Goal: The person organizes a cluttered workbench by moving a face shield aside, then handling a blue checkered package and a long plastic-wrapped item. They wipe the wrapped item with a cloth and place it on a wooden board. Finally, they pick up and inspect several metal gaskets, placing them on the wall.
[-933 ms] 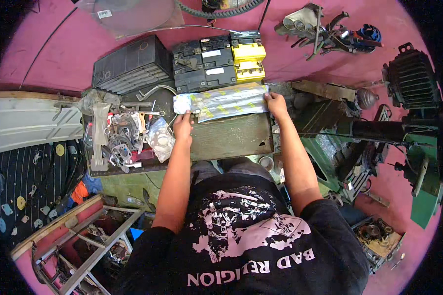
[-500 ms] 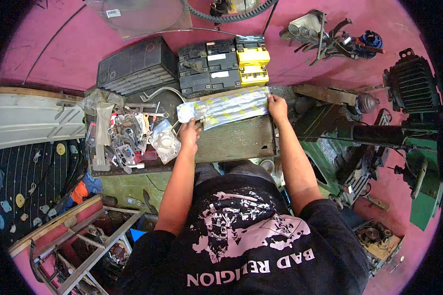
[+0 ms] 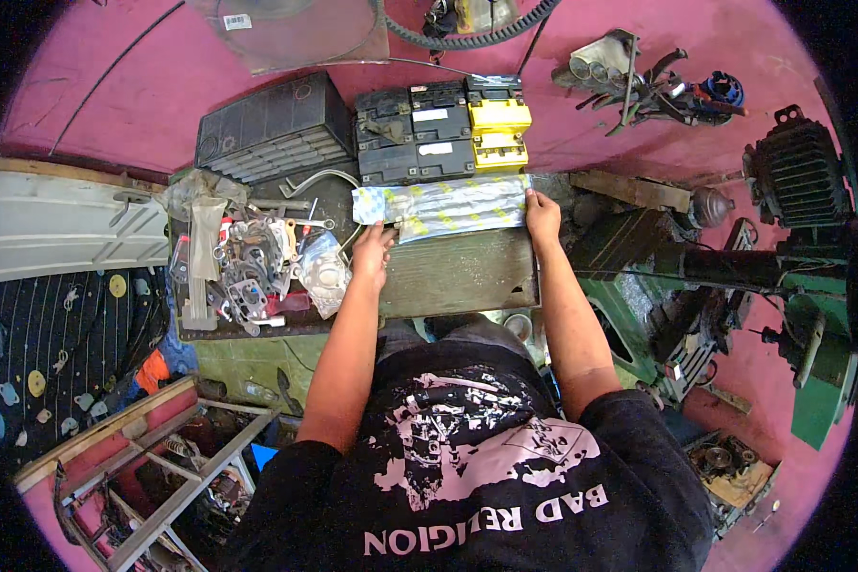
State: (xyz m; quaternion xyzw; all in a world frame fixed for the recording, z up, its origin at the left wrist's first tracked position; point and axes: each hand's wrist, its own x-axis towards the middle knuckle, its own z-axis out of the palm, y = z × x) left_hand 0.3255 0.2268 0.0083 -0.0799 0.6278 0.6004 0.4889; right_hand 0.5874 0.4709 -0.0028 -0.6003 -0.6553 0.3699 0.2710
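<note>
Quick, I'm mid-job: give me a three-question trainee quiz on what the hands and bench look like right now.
1. True or false: both hands touch the long silvery wrapped packet.
2. Which end does the right hand hold? A) right end B) left end C) middle
3. Fill in: behind the packet sit black batteries and a ____ one.

Key: 1 true, the left hand is at its lower left edge. 2 A. 3 yellow.

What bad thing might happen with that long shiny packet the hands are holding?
The long foil packet is held only at its ends by the left hand and right hand, so it might sag or slip. Loose metal parts lie close beside the left hand and might get knocked or snag the packet.
</note>
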